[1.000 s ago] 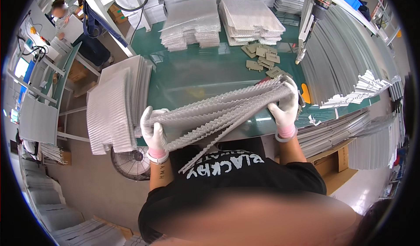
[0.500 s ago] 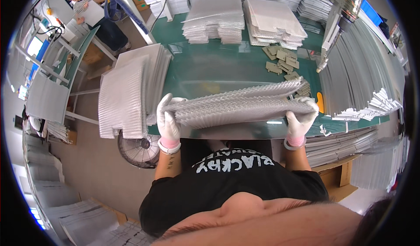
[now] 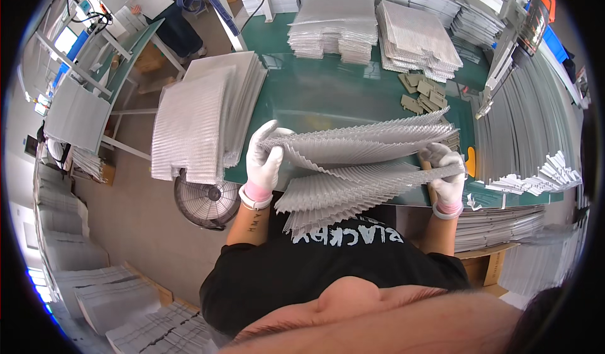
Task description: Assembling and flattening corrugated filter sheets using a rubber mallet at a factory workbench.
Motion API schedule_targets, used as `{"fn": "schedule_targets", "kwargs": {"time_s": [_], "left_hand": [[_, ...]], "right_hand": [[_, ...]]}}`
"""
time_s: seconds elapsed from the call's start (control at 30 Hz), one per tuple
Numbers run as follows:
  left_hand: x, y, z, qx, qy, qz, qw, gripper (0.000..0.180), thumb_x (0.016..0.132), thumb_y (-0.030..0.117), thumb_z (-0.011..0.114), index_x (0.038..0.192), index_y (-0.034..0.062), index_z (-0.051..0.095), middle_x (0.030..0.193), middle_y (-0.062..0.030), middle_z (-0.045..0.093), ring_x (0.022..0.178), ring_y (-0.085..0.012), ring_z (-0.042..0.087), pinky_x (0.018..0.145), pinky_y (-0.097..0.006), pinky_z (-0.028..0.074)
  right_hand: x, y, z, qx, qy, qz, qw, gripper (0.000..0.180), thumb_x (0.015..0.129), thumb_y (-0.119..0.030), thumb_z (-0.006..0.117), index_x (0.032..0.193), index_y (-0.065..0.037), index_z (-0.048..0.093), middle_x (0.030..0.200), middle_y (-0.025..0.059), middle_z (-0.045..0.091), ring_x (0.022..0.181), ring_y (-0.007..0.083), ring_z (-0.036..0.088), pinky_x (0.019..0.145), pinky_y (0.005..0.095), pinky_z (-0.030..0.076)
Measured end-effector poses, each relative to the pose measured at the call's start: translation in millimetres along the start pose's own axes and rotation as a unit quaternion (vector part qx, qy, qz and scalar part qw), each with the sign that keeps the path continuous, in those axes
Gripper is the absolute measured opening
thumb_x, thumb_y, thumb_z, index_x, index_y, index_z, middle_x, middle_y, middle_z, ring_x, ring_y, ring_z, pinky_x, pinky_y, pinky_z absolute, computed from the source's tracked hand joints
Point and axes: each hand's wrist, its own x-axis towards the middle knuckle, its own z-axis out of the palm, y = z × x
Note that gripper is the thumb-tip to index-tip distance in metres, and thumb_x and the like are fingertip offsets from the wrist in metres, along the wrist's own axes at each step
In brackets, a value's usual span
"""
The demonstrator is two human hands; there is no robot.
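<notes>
Between my two white-gloved hands is a bundle of translucent corrugated plastic sheets (image 3: pixel 372 141), fanned into layers above the table's front edge. My left hand (image 3: pixel 266 160) is closed round the left end of the upper layers, with its thumb and a finger apart at the top. Closed on the right end, my right hand (image 3: pixel 446 172) grips the lower layers. Those lower sheets (image 3: pixel 359 193) sag apart toward my chest, their left ends loose. Behind the bundle lies a heap of small olive-grey plates (image 3: pixel 423 94).
On the green table (image 3: pixel 296 96) stand a left sheet stack (image 3: pixel 195 118) and two far stacks (image 3: pixel 334 23) (image 3: pixel 416 36). Long grey strips (image 3: pixel 523 114) fill the right side. A yellow tool (image 3: pixel 471 162) lies near my right hand. A floor fan (image 3: pixel 211 196) stands left; a person (image 3: pixel 167 20) works beyond.
The compact bundle has spread into separate layers, with the lower ones dropping toward me. My right hand's fingers have shifted on the sheets. The whole view has moved slightly.
</notes>
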Motion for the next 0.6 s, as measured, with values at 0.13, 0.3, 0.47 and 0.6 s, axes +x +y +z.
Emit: {"fn": "schedule_targets", "kwargs": {"time_s": [0.13, 0.3, 0.47, 0.6], "left_hand": [[1, -1, 0, 0.017, 0.005, 0.010, 1.000, 0.042, 0.095, 0.001, 0.059, 0.137, 0.0018, 0.051, 0.117, -0.0115, 0.066, 0.084, -0.0041, 0.055, 0.073, -0.017, 0.046], [6, 6, 0, 0.007, 0.080, -0.065, 0.995, 0.036, 0.095, -0.004, 0.059, 0.131, 0.0007, 0.056, 0.110, -0.0016, 0.064, 0.081, -0.0011, 0.051, 0.072, -0.016, 0.042], [8, -1, 0, -0.035, 0.075, -0.051, 0.995, 0.034, 0.095, -0.002, 0.061, 0.129, 0.0011, 0.057, 0.106, 0.0035, 0.061, 0.083, -0.0008, 0.051, 0.073, -0.016, 0.042], [6, 1, 5, -0.010, 0.079, -0.037, 0.996, 0.033, 0.094, 0.000, 0.063, 0.127, 0.0007, 0.058, 0.110, 0.0010, 0.063, 0.090, -0.0033, 0.055, 0.080, -0.018, 0.044]], "right_hand": [[-4, -2, -6, -0.015, -0.009, 0.044, 0.999, 0.038, 0.073, -0.016, 0.088, 0.093, -0.003, 0.058, 0.093, 0.0147, 0.067, 0.087, 0.0283, 0.065, 0.087, 0.0471, 0.051], [7, 1, -6, 0.013, -0.140, -0.030, 0.990, 0.038, 0.076, -0.016, 0.085, 0.067, -0.009, 0.049, 0.062, 0.0082, 0.058, 0.058, 0.0251, 0.056, 0.079, 0.0426, 0.050], [5, 4, -14, 0.027, -0.103, -0.041, 0.994, 0.029, 0.078, -0.014, 0.080, 0.070, -0.007, 0.053, 0.070, 0.0093, 0.057, 0.070, 0.0260, 0.057, 0.086, 0.0454, 0.049], [1, 4, -23, -0.070, -0.036, -0.044, 0.996, 0.034, 0.069, -0.021, 0.088, 0.088, -0.009, 0.063, 0.114, 0.0119, 0.051, 0.111, 0.0289, 0.051, 0.103, 0.0496, 0.040]]}}
